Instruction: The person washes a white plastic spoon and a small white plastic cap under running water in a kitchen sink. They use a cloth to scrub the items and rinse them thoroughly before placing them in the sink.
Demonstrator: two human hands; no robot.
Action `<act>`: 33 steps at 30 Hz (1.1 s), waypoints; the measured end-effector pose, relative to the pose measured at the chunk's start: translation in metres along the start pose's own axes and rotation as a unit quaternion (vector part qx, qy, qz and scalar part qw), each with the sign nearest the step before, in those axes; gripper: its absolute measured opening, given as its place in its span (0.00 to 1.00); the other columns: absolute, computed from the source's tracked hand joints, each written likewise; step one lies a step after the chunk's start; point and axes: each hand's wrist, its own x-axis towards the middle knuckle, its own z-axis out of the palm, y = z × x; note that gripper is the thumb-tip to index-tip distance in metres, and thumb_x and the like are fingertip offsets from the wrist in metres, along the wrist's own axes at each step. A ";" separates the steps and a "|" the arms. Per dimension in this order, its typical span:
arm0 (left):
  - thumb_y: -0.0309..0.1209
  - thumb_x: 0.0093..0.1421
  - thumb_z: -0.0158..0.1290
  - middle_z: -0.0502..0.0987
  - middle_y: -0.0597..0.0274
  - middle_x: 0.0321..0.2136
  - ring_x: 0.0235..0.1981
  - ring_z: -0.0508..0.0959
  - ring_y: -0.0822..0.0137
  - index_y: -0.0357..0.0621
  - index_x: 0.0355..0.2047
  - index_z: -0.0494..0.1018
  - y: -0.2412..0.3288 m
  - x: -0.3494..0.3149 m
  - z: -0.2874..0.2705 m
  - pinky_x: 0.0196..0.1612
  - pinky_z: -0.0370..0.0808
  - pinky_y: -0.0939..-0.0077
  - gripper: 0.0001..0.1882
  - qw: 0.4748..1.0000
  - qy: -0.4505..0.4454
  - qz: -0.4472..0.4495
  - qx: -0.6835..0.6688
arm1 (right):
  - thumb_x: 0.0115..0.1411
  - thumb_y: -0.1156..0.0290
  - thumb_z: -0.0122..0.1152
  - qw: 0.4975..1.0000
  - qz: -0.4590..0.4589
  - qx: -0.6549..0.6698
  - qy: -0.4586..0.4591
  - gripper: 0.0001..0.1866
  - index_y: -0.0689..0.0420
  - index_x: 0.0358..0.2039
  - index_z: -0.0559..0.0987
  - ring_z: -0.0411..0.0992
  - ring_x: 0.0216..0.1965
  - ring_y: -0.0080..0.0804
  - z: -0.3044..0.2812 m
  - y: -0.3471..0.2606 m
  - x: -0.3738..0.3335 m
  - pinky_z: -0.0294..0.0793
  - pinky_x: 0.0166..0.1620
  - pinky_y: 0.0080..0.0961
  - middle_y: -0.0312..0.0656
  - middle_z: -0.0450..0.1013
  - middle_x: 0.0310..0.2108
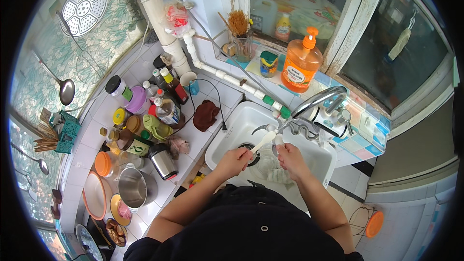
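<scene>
Over the white sink (223, 133), my left hand (235, 161) is closed around the handle of a white spoon-like utensil (263, 142), its wider end pointing up and right. My right hand (291, 158) is closed close beside it, gripping a pale, rounded piece (278, 140) whose kind I cannot make out. Just beyond both hands is the curved chrome faucet (321, 97), with a bent metal hose (305, 132) below it. A shiny curved metal shape (260, 129) shows near the utensil's tip. Beneath my hands lies something clear and whitish (270, 170) in the basin.
An orange pump bottle (302, 63) and a small cup (268, 64) stand on the sill behind the sink. On the left counter are several bottles, a steel pot (137, 186), a steel kettle (163, 161) and a brown cloth (206, 116). A white pipe (222, 75) runs along the wall.
</scene>
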 end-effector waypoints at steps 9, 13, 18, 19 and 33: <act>0.39 0.61 0.43 0.65 0.69 0.11 0.10 0.62 0.77 0.40 0.27 0.71 0.006 0.005 -0.014 0.15 0.59 0.82 0.16 0.988 -0.121 -0.083 -0.037 | 0.58 0.61 0.50 0.895 -0.173 -0.398 0.103 0.17 0.65 0.37 0.70 0.71 0.31 0.55 -0.005 0.010 -0.003 0.69 0.36 0.44 0.56 0.72 0.27; 0.39 0.60 0.44 0.68 0.64 0.12 0.11 0.67 0.71 0.40 0.25 0.71 0.009 -0.006 -0.005 0.17 0.64 0.75 0.15 0.996 -0.072 -0.040 0.017 | 0.58 0.61 0.50 0.861 -0.213 -0.450 0.105 0.17 0.64 0.37 0.69 0.72 0.31 0.55 -0.003 0.004 0.000 0.70 0.36 0.44 0.56 0.73 0.27; 0.37 0.60 0.45 0.72 0.52 0.14 0.17 0.73 0.52 0.41 0.25 0.69 0.000 0.005 0.012 0.21 0.68 0.60 0.13 0.924 0.146 0.193 0.296 | 0.58 0.61 0.49 0.856 -0.169 -0.477 0.106 0.16 0.64 0.35 0.69 0.72 0.30 0.55 0.002 0.008 -0.004 0.70 0.37 0.45 0.56 0.73 0.26; 0.37 0.60 0.45 0.72 0.50 0.15 0.18 0.73 0.48 0.41 0.25 0.69 0.005 0.007 0.018 0.22 0.68 0.57 0.13 0.924 0.146 0.189 0.297 | 0.58 0.61 0.49 0.858 -0.160 -0.477 0.103 0.16 0.64 0.35 0.69 0.72 0.30 0.55 0.004 0.009 -0.004 0.70 0.37 0.45 0.56 0.73 0.26; 0.37 0.61 0.45 0.72 0.50 0.15 0.18 0.73 0.47 0.41 0.26 0.69 -0.005 0.012 0.028 0.23 0.69 0.55 0.12 0.916 0.158 0.187 0.317 | 0.58 0.62 0.50 0.796 -0.203 -0.544 0.174 0.14 0.63 0.32 0.67 0.73 0.24 0.49 -0.006 0.013 0.001 0.72 0.31 0.42 0.53 0.73 0.22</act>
